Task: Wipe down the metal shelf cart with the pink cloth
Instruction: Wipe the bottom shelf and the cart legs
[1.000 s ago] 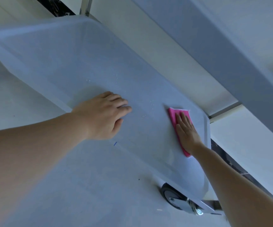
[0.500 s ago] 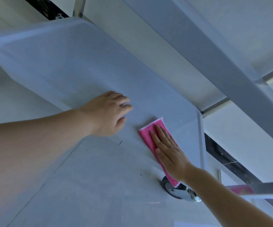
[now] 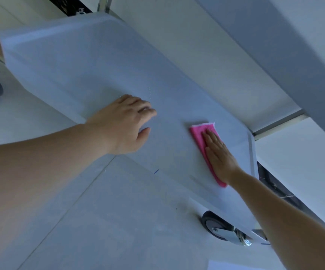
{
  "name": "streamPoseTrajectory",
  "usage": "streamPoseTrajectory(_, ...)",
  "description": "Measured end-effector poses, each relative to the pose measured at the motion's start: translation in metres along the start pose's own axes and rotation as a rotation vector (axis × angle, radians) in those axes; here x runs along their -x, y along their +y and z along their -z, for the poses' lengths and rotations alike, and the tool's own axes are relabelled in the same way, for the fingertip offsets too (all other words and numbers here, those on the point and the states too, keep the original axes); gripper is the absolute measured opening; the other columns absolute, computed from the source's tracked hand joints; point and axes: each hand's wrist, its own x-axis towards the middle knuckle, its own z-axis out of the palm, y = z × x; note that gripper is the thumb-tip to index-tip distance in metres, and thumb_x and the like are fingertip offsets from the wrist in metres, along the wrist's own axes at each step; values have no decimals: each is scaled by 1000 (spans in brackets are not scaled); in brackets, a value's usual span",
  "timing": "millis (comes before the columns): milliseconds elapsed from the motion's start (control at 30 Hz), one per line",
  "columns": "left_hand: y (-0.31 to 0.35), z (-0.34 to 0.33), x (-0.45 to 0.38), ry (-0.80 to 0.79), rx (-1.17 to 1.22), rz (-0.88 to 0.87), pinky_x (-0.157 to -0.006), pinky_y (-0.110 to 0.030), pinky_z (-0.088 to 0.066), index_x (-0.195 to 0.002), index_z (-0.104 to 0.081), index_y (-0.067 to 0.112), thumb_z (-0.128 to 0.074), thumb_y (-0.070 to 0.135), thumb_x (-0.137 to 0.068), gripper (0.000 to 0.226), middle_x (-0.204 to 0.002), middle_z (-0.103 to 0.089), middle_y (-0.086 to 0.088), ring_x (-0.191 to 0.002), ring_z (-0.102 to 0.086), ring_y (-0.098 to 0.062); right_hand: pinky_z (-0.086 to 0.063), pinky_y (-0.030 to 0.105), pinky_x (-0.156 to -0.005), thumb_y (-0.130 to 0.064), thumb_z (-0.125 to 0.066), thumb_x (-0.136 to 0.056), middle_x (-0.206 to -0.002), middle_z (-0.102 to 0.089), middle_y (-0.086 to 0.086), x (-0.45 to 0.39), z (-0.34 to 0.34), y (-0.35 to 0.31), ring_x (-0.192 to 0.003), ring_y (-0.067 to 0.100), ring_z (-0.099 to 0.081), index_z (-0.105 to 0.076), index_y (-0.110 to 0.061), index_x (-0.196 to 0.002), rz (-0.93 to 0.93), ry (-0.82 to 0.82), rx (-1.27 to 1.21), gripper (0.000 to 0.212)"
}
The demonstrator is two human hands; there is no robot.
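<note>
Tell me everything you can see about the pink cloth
The pink cloth is bright pink with a thin pale edge along its far end. It looks like soft fabric, folded into a long narrow strip. It lies flat on the cart shelf, near the shelf's right end. The right hand presses it down with straight fingers, covering most of its near half. The left hand rests on the shelf apart from it.

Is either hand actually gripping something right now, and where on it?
Nothing is gripped. The right hand presses flat on the middle of the pink cloth, fingers straight. The left hand rests bare on the cart shelf.
</note>
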Motion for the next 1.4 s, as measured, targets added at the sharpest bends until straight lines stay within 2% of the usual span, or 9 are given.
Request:
streamPoseTrajectory(100,-4,5,-6,-5,104,46,-104,-37,-32,-125,-52,12,-37,36,-83,50,-128,-54,-7,-117,-47,-29,1,21,-114,-25,-26,-101,-157,-9,2,-38,-3,29,-144,12,-5,-16,-17,-146,-158,-1,31,47)
streamPoseTrajectory(267,-14,8,3,47,-89,-3,-102,-38,-30,-110,-61,6,-35,33,-82,46,-111,-62,-11,-99,-54,-33,-1,27,-116,-29,-21,-101,-157,-6,2,-84,1,55,-144,14,-3,-13,-15,-147,-266,2,47,49)
streamPoseTrajectory(467,-8,2,3,6,-80,65,-105,-36,-30,-122,-53,11,-34,36,-85,48,-122,-57,-7,-110,-48,-28,-4,36,-118,-26,-16,-101,-158,-1,5,-123,5,62,-145,19,0,-7,-11,-148,-322,-63,112,51)
streamPoseTrajectory(567,-9,1,3,3,-83,69,-105,-35,-30,-123,-51,12,-33,37,-86,49,-123,-55,-6,-112,-46,-27,0,34,-118,-28,-16,-101,-158,-1,3,-121,5,60,-145,18,1,-8,-14,-148,-329,-52,97,51)
streamPoseTrajectory(833,-8,4,1,9,-109,64,-101,-38,-36,-119,-55,8,-30,37,-83,53,-119,-59,-10,-109,-49,-31,6,21,-112,-32,-20,-101,-157,-3,-2,-97,-2,5,-144,11,1,-9,-21,-148,-43,-22,93,49)
streamPoseTrajectory(1000,-5,11,0,-64,-118,58,-99,-43,-38,-116,-55,3,-26,37,-83,55,-116,-58,-17,-106,-50,-36,5,27,-115,-37,-17,-97,-157,-3,0,-55,-1,-56,-144,14,1,-7,-22,-148,132,-57,89,53)
streamPoseTrajectory(1100,-3,15,0,-99,-116,67,-99,-43,-37,-117,-54,2,-26,38,-84,56,-117,-57,-19,-108,-49,-37,3,32,-117,-43,-11,-92,-157,-1,-1,-30,-1,-88,-144,14,3,-2,-26,-147,154,-91,74,58)
streamPoseTrajectory(1233,-2,18,-1,-133,-56,76,-99,-44,-34,-116,-53,4,-26,38,-85,53,-115,-56,-17,-108,-48,-35,5,33,-117,-44,-10,-92,-157,4,-3,-7,-3,-116,-144,13,8,4,-30,-145,161,-135,64,57)
streamPoseTrajectory(1400,-8,26,2,-126,25,39,-104,-42,-31,-118,-53,4,-40,30,-91,39,-120,-54,-16,-112,-47,-34,10,29,-116,-40,-14,-97,-156,8,-4,-2,2,-125,-143,12,12,12,-31,-140,158,-173,72,51)
